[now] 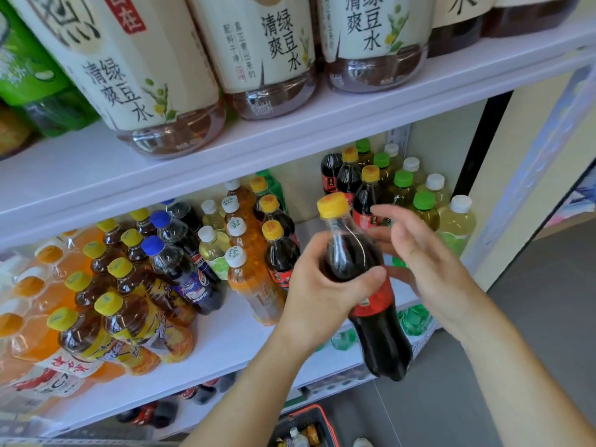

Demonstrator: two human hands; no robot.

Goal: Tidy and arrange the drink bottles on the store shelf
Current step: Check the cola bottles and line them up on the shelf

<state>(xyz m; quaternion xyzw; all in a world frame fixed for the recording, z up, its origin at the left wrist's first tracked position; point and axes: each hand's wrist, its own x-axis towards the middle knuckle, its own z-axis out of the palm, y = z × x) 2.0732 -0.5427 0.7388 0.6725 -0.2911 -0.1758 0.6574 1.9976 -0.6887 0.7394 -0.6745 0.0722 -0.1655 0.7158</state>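
Observation:
My left hand (317, 285) grips a dark cola bottle (371, 311) with a yellow cap and red label, held tilted in front of the white middle shelf (225, 343). Just right of the bottle, my right hand (425, 259) hovers with relaxed fingers and holds nothing. Behind the hands stand more yellow-capped cola bottles (366, 191), green-capped tea bottles (422, 208) and white-capped pale drinks (458, 221). A gap in the shelf lies between these and another cola row (277, 243).
Left on the same shelf stand orange drinks (248, 279), Pepsi bottles (183, 266), iced tea (122, 304) and orange sodas (29, 304). Large cream-labelled bottles (151, 79) fill the upper shelf (290, 130). A basket (306, 427) with bottles sits on the floor below.

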